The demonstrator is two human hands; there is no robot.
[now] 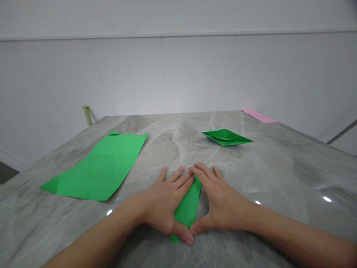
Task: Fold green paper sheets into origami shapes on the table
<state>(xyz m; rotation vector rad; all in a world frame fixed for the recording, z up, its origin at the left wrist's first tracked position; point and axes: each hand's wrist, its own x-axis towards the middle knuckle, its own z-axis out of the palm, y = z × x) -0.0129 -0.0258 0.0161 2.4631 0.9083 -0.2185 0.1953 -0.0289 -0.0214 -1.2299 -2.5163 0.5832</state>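
Note:
A narrow folded strip of green paper [188, 207] lies on the grey marble table [279, 175] close to me. My left hand [164, 203] lies flat on its left side, fingers stretched out. My right hand [220, 201] lies flat on its right side, fingers also stretched out. The fingertips of both hands meet over the strip's far end and the thumbs meet over its near end. Most of the strip's edges are hidden under the palms.
A large creased green sheet [97, 167] lies flat to the left. A folded green paper boat shape [226, 137] sits further back on the right. A pink sheet [259, 116] lies at the far right corner. A white wall stands behind the table.

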